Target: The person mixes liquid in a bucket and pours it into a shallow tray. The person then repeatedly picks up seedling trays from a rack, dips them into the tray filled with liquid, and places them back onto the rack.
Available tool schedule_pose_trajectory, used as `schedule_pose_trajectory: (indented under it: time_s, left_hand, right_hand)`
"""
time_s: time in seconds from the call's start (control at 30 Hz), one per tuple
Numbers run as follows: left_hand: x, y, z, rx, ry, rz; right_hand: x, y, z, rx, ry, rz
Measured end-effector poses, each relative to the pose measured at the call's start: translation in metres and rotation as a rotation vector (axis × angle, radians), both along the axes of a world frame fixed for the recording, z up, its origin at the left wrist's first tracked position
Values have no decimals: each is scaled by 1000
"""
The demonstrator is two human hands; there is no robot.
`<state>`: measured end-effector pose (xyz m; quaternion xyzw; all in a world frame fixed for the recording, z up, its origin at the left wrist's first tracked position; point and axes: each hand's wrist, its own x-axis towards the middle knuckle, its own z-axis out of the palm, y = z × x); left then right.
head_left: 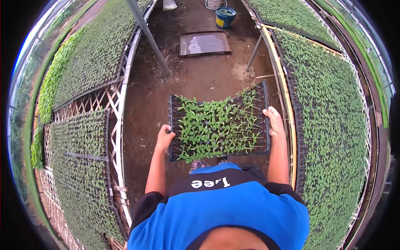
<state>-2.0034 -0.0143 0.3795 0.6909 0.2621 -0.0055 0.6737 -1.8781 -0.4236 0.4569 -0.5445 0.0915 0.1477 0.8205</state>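
Observation:
Between my two hands a black seedling tray (177,155) full of small green seedlings (216,129) is held out in front of my body, above the dirt path. My left hand (165,136) grips its left edge, thumb on top and fingers curled beneath. On the opposite side my right hand (273,121) is closed around the right edge, its thumb over the rim. The seedlings on the right lean outward, and some soil cells show between the stems. The undersides of both hands are hidden.
Raised benches with seedling trays line both sides, the left bench (85,141) with a lattice top and the right bench (333,125) edged by a bamboo pole (283,87). Ahead on the path lie a shallow water-filled basin (205,43) and a blue bucket (225,18). A grey post (148,35) slants at left.

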Motion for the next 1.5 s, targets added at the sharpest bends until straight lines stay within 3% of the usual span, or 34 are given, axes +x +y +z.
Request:
schedule_pose_trajectory:
  time_s: [0.23,0.37,0.47,0.63,0.73,0.9,1.03,1.07,1.13,1.23,1.33,1.5]
  left_hand:
    - [178,35,24,119,-67,97]
    - [293,60,53,1,-7,110]
    - [383,98,38,129,21,68]
    - [520,148,41,100,-49,17]
    - [597,168,60,22,-10,22]
    - [723,199,45,131,-26,-22]
    - [839,225,0,187,65,-88]
    - [866,243,-46,282,9,-115]
    - [925,251,-82,217,84,-104]
    - [1009,253,-138,481,125,-72]
    - [1084,254,-202,610,151,-73]
    - [1185,275,-371,648,129,11]
  right_hand:
    - [217,55,12,-46,-26,115]
    - [326,100,23,-44,-10,138]
    - [409,125,20,-102,-25,102]
    - [526,166,47,-120,-15,62]
    - [596,185,45,-102,-37,37]
    - [717,218,10,-69,-30,13]
    - [826,256,-42,-36,15,64]
    - [853,261,-55,-36,35,80]
    - [924,270,-117,-164,47,92]
    - [1011,295,-187,-249,95,142]
    - [1086,316,-277,-573,-74,203]
    - [1194,324,-456,-842,-80,148]
